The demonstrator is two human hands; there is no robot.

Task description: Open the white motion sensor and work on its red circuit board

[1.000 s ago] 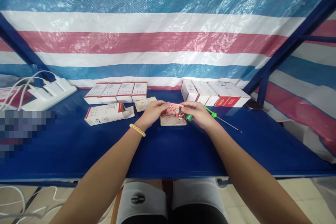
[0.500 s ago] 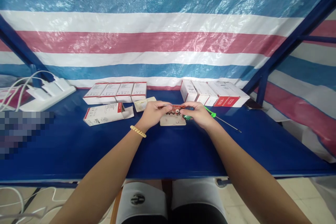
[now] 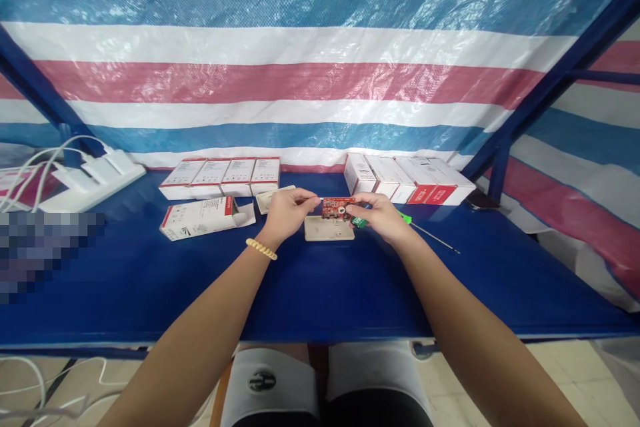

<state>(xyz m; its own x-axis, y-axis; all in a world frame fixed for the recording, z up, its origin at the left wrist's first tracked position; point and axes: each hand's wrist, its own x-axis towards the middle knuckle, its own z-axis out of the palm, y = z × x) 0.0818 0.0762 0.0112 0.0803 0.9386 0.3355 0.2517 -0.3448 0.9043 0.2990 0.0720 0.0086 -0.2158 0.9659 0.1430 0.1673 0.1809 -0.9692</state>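
Between both hands, a red circuit board (image 3: pixel 334 208) with small parts and a round white-rimmed component is held up over a cream plastic case half (image 3: pixel 329 229) on the blue table. My left hand (image 3: pixel 293 213) pinches the board's left edge with thumb and fingertips. My right hand (image 3: pixel 381 216) grips the board's right side, thumb over its front. A green-handled screwdriver (image 3: pixel 406 217) lies by the right hand, partly hidden, its thin shaft pointing right. Behind my left hand sits another cream case part (image 3: pixel 267 201), partly covered.
An opened white-and-red box (image 3: pixel 197 217) lies left of the hands. Rows of similar boxes stand at the back left (image 3: pixel 220 177) and back right (image 3: pixel 407 179). A white power strip (image 3: pixel 93 190) with cables is at the far left, and a striped sheet (image 3: pixel 310 80) hangs behind.
My left hand has shifted slightly left to the board's edge, uncovering more of its face. The board is tilted more toward me. My right hand keeps its hold.
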